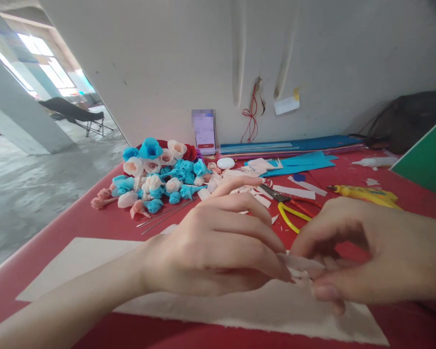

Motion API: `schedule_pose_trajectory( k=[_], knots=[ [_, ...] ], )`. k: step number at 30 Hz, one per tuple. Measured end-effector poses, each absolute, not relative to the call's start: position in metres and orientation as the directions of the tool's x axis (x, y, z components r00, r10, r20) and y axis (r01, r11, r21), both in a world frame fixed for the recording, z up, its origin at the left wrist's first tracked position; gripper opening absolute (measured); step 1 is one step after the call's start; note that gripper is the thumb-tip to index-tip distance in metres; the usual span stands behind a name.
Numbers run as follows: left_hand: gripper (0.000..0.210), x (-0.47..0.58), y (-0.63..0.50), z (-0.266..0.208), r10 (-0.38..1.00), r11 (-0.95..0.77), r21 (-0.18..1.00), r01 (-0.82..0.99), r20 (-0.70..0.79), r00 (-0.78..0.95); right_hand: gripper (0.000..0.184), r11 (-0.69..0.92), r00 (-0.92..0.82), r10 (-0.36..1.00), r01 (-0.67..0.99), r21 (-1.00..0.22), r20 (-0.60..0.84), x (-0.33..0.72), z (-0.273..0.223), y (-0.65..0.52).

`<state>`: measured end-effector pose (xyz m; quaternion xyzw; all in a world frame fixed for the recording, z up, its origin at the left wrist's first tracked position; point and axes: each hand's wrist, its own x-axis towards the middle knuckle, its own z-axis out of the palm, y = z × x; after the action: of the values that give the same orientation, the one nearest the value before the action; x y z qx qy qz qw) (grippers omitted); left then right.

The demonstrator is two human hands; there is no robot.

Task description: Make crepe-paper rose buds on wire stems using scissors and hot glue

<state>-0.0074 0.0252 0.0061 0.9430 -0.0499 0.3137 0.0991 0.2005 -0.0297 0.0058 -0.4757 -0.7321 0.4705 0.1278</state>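
Observation:
Between my two hands is a small folded piece of pale crepe paper (301, 264). My left hand (221, 237) reaches across from the left, its fingers bent down and closed on the paper's left end. From the right, my right hand (356, 252) pinches the other end between thumb and fingers. Below both hands a long pale crepe paper sheet (218, 308) lies flat. Just beyond the hands rest scissors with yellow and red handles (289, 215), partly covered by my right hand. Pale paper scraps (294, 192) are scattered around them.
Blue, white and pink paper flowers (163, 174) are heaped at the back left, near thin wires (167, 216). A phone (204, 133) leans on the wall. Blue paper (298, 165) lies behind the scraps. To the right are a yellow glue gun (365, 194) and a green board (427, 155).

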Motion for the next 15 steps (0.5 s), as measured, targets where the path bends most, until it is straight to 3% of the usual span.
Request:
schedule_pose_trajectory(
  k=[4, 9, 15],
  knots=[
    [0.006, -0.007, 0.025, 0.008, -0.036, -0.977, 0.146, -0.153, 0.595, 0.803, 0.009, -0.004, -0.506, 0.774, 0.597, -0.802, -0.381, 0.197, 0.012, -0.029],
    [0.005, -0.007, 0.025, 0.008, -0.029, -0.981, 0.14, -0.137, 0.59, 0.807, 0.007, -0.032, -0.545, 0.746, 0.545, -0.838, -0.383, 0.197, 0.014, -0.033],
    [0.006, -0.007, 0.025, 0.007, -0.03, -0.979, 0.141, -0.144, 0.604, 0.796, 0.024, -0.088, -0.603, 0.68, 0.497, -0.863, -0.416, 0.201, 0.005, -0.03]
  ],
)
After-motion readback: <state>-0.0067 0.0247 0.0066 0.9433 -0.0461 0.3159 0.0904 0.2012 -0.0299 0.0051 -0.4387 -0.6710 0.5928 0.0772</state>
